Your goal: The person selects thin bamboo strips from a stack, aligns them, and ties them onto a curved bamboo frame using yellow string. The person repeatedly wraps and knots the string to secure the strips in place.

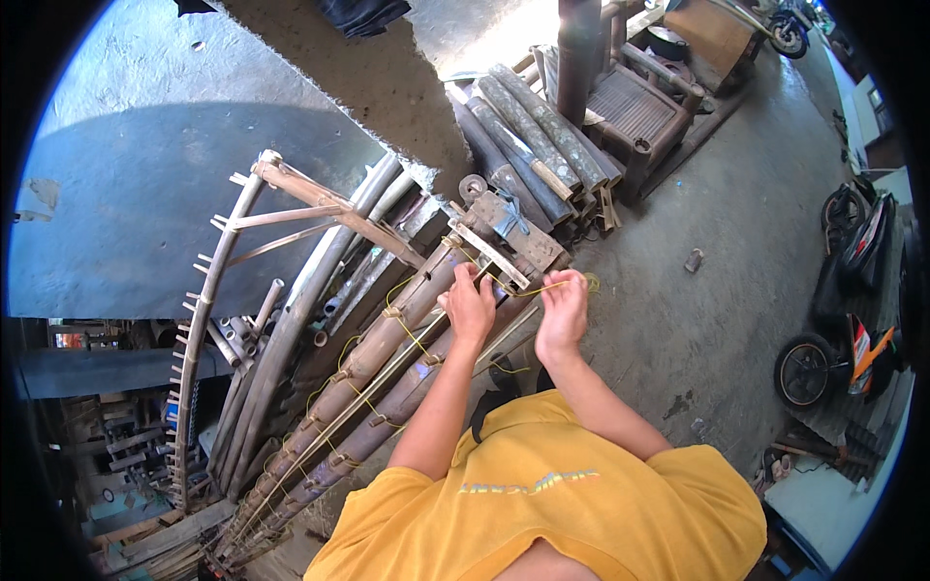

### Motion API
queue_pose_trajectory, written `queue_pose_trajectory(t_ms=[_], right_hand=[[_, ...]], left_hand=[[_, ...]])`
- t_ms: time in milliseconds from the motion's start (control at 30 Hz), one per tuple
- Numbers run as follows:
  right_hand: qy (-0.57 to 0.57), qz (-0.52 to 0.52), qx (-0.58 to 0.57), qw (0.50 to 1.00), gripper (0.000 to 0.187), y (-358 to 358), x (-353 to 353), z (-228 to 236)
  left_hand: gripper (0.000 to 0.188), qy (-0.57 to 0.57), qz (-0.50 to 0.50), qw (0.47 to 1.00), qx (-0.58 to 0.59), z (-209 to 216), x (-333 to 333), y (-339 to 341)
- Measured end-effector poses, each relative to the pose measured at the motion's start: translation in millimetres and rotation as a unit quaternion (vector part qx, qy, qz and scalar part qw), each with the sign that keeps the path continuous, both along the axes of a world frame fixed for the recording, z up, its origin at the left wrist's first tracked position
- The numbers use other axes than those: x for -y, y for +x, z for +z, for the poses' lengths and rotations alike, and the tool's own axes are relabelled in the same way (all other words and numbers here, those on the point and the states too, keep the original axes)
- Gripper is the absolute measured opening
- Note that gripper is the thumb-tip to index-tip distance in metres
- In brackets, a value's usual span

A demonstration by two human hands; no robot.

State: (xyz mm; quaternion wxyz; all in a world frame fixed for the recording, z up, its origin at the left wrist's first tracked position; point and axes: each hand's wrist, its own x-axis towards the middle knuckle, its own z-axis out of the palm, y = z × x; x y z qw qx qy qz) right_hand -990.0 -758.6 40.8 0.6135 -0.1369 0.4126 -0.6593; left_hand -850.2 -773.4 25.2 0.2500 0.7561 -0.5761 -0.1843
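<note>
Two thick bamboo poles lie side by side before me, a paler one (363,354) and a darker one (389,411), with small pegs along them. Thin yellow cord (531,290) loops from peg to peg and runs across to my right hand. My left hand (469,308) is at the far end of the poles, fingers bent together beside a light wooden crosspiece (488,256); what its fingertips hold is hidden. To the right, my right hand (564,318) pinches the cord, and a loose loop hangs past its fingers.
Beyond the crosspiece sits a wooden block (518,229) with blue ties. Cut bamboo lengths (533,136) are stacked behind it, near a bamboo chair (635,107). A curved pegged bamboo frame (208,290) leans at left against a blue wall. A motorbike (852,290) stands at right.
</note>
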Motion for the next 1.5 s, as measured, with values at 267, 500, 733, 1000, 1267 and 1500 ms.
queue_pose_trajectory(t_ms=[267,500,733,1000,1267,1500], right_hand=[[-0.325,0.516,-0.685,0.4,0.069,98,122,82],[-0.385,0.607,-0.347,0.602,0.042,49,146,102],[-0.389,0.52,-0.46,0.605,0.041,-49,23,-7],[-0.391,0.44,-0.547,0.595,0.042,-31,-22,1],[-0.183,0.719,-0.064,0.667,0.04,108,-178,-18],[0.208,0.274,0.17,0.924,0.031,222,-243,-37]], left_hand=[[0.023,-0.114,-0.046,0.991,-0.046,-21,4,6],[0.03,-0.015,0.02,0.999,-0.024,-7,-1,8],[0.027,-0.09,0.036,0.984,-0.147,26,32,-2],[0.029,-0.103,0.066,0.989,0.088,-75,127,124],[0.033,-0.102,0.079,0.989,0.075,64,-69,251],[0.032,0.125,-0.025,0.991,0.037,18,-248,276]])
